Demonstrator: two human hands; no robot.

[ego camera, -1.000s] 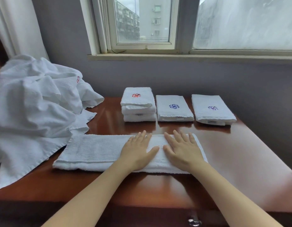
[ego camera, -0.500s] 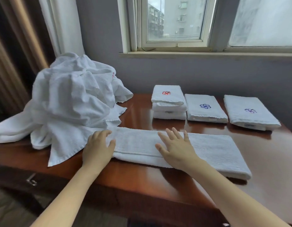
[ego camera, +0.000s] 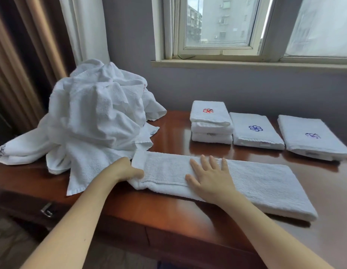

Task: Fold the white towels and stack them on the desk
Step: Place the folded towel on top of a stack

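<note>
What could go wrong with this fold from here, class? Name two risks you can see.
The left hand grips the long towel's end right beside the unfolded pile; lifting it may snag a loose corner. The right hand presses flat only near the middle, so the free right half might skew and the edges misalign.

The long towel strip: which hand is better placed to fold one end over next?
Probably the left: the left hand grips the long towel strip at its left end, while the right hand lies flat on its middle, pinning it.
</note>
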